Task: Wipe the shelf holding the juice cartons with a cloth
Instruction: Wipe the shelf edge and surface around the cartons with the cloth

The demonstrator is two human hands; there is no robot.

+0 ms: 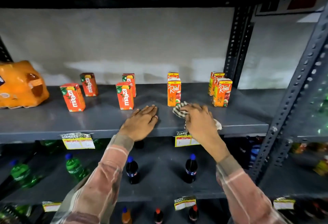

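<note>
Two hands on grey shelf [53,122]; left hand [142,120] flat, fingers spread, palm down. Right hand [198,119] curled over checked cloth [179,111], just before Real apple carton [174,92].

The right hand [200,119] is motion-blurred and covers most of the cloth [179,111], while the orange multipack [21,85] is cut off at the left edge.

So the grey metal shelf [88,120] has four red Maaza cartons [124,95] standing on the left half and four orange Real cartons [174,92] on the right, in pairs, front and back. At far left sits an orange shrink-wrapped pack [19,85]. A striped cloth [179,111] lies near the front edge, and both hands, left hand [142,120] and right hand [200,119], rest on the surface.
</note>
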